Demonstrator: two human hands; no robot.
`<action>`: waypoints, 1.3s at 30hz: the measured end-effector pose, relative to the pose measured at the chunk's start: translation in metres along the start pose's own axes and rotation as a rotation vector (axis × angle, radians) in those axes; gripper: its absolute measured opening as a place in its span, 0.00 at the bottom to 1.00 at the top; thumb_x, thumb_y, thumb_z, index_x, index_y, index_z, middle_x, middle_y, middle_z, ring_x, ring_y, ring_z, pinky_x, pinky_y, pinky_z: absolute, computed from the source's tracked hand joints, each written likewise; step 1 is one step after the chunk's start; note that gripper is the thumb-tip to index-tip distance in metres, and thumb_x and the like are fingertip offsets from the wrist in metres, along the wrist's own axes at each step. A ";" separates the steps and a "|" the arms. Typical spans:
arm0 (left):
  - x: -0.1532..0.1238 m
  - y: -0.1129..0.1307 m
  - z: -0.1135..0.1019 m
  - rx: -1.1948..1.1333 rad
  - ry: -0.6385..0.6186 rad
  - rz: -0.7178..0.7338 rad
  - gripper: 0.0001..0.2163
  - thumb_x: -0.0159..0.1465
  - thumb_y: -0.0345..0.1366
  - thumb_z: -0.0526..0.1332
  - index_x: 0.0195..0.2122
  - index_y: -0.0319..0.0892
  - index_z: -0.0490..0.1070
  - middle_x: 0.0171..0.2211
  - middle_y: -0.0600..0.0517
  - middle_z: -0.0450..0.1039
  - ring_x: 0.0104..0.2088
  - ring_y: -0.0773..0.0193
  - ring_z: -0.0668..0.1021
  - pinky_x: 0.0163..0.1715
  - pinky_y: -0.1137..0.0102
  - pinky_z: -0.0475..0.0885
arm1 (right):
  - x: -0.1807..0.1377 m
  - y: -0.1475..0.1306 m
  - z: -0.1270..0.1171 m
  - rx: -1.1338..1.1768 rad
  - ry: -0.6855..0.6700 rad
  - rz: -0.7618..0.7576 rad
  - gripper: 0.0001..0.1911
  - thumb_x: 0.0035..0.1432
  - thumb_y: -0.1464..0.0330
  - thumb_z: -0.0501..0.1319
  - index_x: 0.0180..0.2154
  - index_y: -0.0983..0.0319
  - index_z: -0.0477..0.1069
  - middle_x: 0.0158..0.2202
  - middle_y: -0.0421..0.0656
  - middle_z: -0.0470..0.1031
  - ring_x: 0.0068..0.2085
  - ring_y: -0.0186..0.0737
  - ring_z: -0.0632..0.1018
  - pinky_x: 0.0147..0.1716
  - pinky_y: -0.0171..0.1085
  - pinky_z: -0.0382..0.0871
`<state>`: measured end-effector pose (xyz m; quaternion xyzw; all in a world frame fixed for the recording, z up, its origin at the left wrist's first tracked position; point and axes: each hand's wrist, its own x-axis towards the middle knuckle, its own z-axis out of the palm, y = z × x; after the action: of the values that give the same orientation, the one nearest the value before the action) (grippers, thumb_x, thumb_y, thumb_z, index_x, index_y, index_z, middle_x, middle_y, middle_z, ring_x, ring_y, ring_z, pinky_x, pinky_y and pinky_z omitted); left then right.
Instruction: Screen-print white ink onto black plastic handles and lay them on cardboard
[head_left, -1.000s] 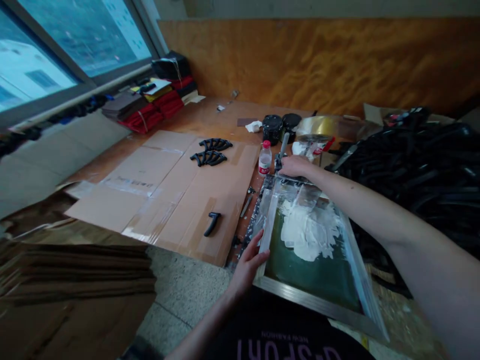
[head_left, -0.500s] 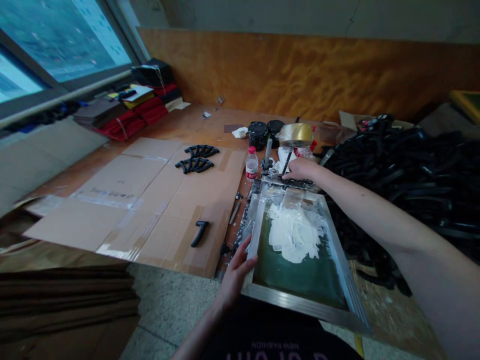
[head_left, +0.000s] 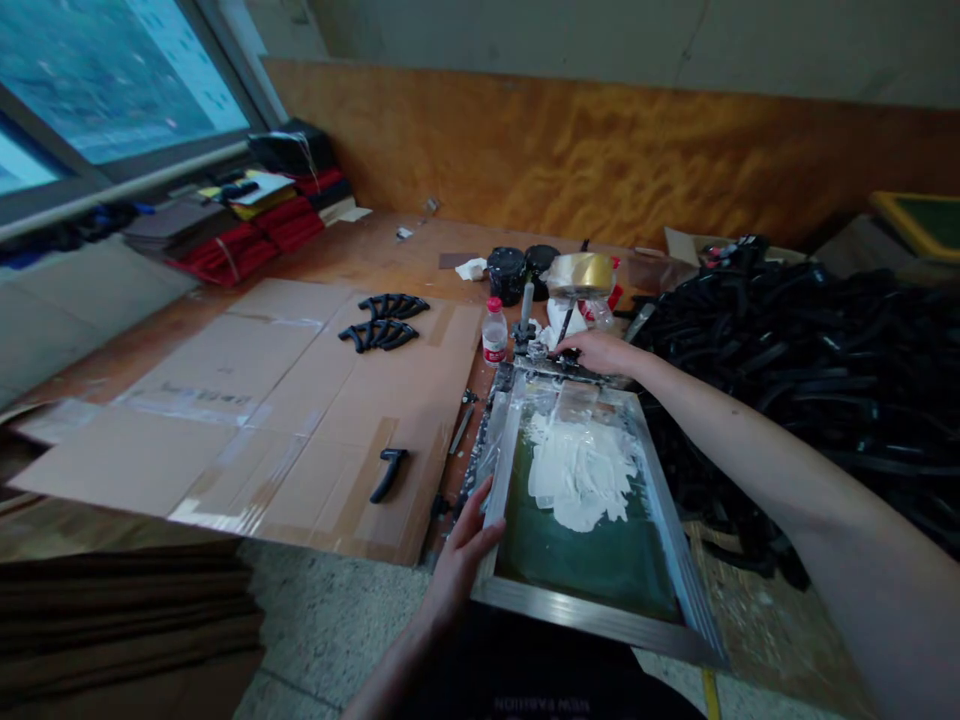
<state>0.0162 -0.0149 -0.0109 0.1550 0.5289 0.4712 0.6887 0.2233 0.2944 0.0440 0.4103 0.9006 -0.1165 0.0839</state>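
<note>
A metal-framed printing screen [head_left: 679,570] with green mesh and a smear of white ink [head_left: 579,470] lies in front of me. My left hand [head_left: 465,545] grips the frame's near left edge, thumb on top. My right hand [head_left: 596,352] reaches to the frame's far edge, fingers curled on the dark clamp [head_left: 559,368] there. A single black plastic handle [head_left: 388,472] lies on the cardboard left of the frame.
Flattened cardboard [head_left: 300,400] covers the wooden table. Two fans of black handles [head_left: 379,320], a small water bottle [head_left: 493,342], black ink tubs [head_left: 506,272] and a gold-lidded jar [head_left: 579,275] stand behind. A big heap of black parts [head_left: 810,340] fills the right side.
The view has swung slightly right and up. Both hands stay on the frame, the right hand still at its far edge.
</note>
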 end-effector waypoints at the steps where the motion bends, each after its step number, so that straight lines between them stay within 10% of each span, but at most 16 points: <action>1: 0.000 0.000 0.000 0.001 0.001 0.001 0.36 0.54 0.42 0.66 0.64 0.48 0.57 0.58 0.48 0.69 0.56 0.47 0.72 0.55 0.58 0.66 | -0.003 0.002 0.001 0.014 0.011 0.023 0.28 0.52 0.77 0.54 0.55 0.55 0.69 0.53 0.40 0.74 0.52 0.40 0.74 0.50 0.33 0.63; 12: -0.003 0.006 0.002 0.047 0.000 -0.038 0.35 0.57 0.42 0.65 0.65 0.50 0.55 0.60 0.50 0.66 0.58 0.48 0.70 0.57 0.58 0.66 | -0.010 0.010 0.001 -0.208 -0.077 0.347 0.17 0.53 0.60 0.60 0.44 0.58 0.78 0.41 0.48 0.80 0.44 0.48 0.78 0.39 0.37 0.69; 27: 0.008 0.002 -0.008 0.173 -0.019 -0.034 0.34 0.59 0.44 0.63 0.66 0.50 0.53 0.65 0.52 0.57 0.64 0.50 0.61 0.62 0.59 0.59 | -0.026 0.035 0.016 -0.046 0.006 -0.033 0.09 0.57 0.69 0.60 0.39 0.59 0.77 0.41 0.42 0.79 0.44 0.39 0.76 0.41 0.31 0.63; 39: 0.016 -0.002 -0.016 0.345 0.040 0.011 0.31 0.59 0.48 0.62 0.63 0.51 0.58 0.66 0.53 0.56 0.66 0.50 0.58 0.63 0.56 0.57 | -0.026 0.010 0.002 -0.048 0.027 0.454 0.24 0.56 0.57 0.57 0.44 0.69 0.77 0.42 0.56 0.79 0.43 0.51 0.79 0.39 0.38 0.71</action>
<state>0.0031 -0.0075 -0.0285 0.2644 0.6147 0.3801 0.6386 0.2474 0.2815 0.0468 0.6018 0.7888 -0.0675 0.1055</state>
